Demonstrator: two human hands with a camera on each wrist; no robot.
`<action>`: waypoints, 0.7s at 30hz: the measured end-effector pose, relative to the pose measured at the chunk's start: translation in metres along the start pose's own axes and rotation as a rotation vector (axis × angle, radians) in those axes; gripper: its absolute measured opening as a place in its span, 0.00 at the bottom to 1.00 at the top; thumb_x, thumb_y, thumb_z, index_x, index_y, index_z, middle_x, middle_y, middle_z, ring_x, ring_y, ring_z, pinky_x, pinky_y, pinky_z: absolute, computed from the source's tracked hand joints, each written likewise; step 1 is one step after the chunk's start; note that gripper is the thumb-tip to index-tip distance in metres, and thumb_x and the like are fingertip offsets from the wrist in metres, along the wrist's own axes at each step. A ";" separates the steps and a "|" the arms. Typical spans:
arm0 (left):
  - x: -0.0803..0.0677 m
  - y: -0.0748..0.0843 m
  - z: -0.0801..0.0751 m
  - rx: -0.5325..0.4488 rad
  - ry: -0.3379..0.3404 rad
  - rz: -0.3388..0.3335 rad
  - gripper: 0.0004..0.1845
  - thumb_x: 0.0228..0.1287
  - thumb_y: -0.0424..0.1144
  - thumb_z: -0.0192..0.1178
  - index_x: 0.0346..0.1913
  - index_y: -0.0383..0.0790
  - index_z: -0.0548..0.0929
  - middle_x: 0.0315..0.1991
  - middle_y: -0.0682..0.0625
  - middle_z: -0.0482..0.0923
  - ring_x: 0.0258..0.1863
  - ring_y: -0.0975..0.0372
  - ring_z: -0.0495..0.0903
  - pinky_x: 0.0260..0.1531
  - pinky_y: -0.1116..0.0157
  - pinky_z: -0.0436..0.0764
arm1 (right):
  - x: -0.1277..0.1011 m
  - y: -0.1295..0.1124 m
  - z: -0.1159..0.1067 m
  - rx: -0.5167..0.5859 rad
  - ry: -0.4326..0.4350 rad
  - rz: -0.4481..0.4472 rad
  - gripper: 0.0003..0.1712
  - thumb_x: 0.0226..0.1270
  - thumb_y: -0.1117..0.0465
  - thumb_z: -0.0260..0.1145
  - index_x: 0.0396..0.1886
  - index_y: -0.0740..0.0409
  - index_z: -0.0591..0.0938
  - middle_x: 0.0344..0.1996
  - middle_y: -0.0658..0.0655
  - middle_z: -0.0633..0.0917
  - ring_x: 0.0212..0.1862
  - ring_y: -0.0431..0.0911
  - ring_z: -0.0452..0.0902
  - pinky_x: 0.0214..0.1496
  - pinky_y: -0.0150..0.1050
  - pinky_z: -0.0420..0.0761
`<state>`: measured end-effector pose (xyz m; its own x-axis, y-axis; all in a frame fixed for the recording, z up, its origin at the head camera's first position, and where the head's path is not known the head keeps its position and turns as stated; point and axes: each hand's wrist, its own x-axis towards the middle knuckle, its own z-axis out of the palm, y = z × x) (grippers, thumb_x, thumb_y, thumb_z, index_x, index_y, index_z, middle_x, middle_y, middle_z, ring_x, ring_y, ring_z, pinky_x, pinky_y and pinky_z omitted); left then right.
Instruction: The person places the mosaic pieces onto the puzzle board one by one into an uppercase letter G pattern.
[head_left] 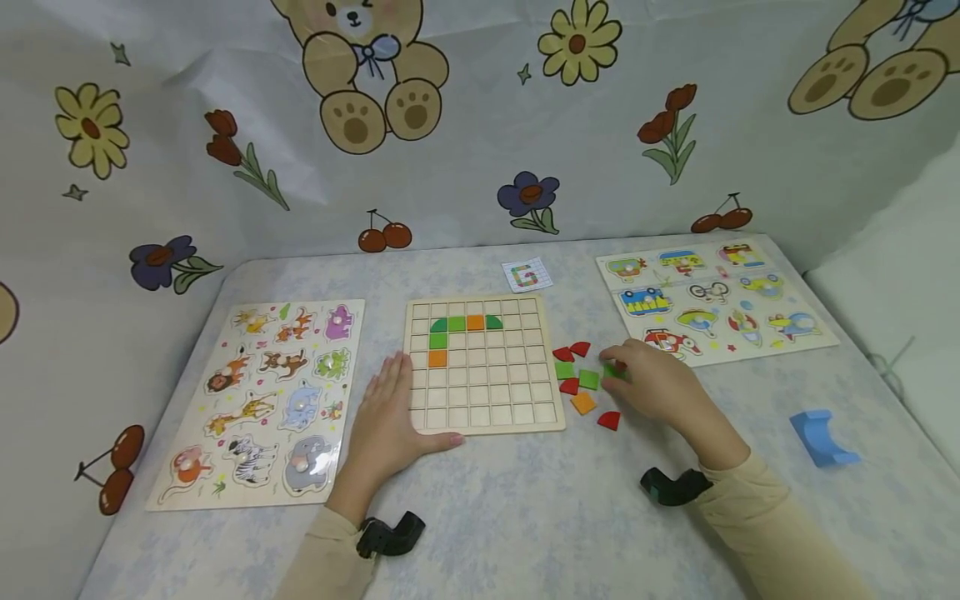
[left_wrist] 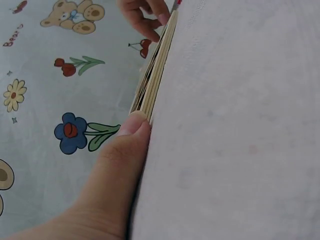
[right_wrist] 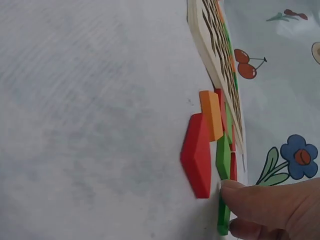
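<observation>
A wooden grid board point(head_left: 480, 400) lies in the middle of the table, with green and orange pieces set in some of its cells. My left hand point(head_left: 386, 421) rests at its near left corner, fingers straight along the left side and thumb at the front edge. Right of the board, my right hand point(head_left: 652, 379) pinches a green block point(right_wrist: 223, 220) between thumb and fingers, low at the tabletop. Close by lie another green square point(head_left: 588, 380), an orange square point(head_left: 583, 403), a red quarter-round piece point(head_left: 609, 420) and several more red pieces.
A small pattern card point(head_left: 527, 274) lies behind the board. An animal puzzle point(head_left: 262, 408) sits at the left, a vehicle puzzle point(head_left: 720, 308) at the back right. A blue curved block point(head_left: 823, 439) stands on the right. Patterned cloth point(head_left: 465, 183) hangs behind the table.
</observation>
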<state>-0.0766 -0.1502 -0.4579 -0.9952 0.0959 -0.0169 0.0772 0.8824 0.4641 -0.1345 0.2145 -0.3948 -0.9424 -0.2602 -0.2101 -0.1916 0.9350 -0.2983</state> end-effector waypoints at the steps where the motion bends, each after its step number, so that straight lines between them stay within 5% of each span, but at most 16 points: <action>1: 0.000 0.000 0.000 -0.002 0.000 -0.001 0.80 0.30 0.84 0.64 0.80 0.37 0.43 0.82 0.44 0.38 0.81 0.53 0.38 0.80 0.51 0.43 | 0.000 0.001 0.001 -0.001 -0.001 0.002 0.25 0.62 0.55 0.72 0.58 0.56 0.83 0.41 0.56 0.84 0.40 0.48 0.78 0.38 0.44 0.81; 10: -0.001 -0.001 -0.002 -0.007 0.004 0.003 0.80 0.30 0.84 0.64 0.80 0.37 0.43 0.82 0.44 0.38 0.81 0.52 0.38 0.80 0.50 0.43 | -0.004 0.011 0.006 0.028 0.047 0.015 0.18 0.62 0.57 0.73 0.50 0.56 0.83 0.40 0.57 0.83 0.41 0.50 0.77 0.40 0.47 0.81; 21: -0.001 0.000 -0.003 -0.009 0.002 0.007 0.80 0.30 0.83 0.65 0.80 0.36 0.42 0.82 0.44 0.38 0.81 0.52 0.39 0.80 0.50 0.43 | 0.003 0.007 0.003 0.107 0.052 -0.010 0.14 0.64 0.58 0.72 0.45 0.51 0.78 0.38 0.56 0.86 0.35 0.47 0.76 0.35 0.38 0.76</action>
<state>-0.0760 -0.1516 -0.4549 -0.9948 0.1011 -0.0119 0.0835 0.8775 0.4722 -0.1382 0.2192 -0.3998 -0.9540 -0.2544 -0.1588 -0.1739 0.9006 -0.3983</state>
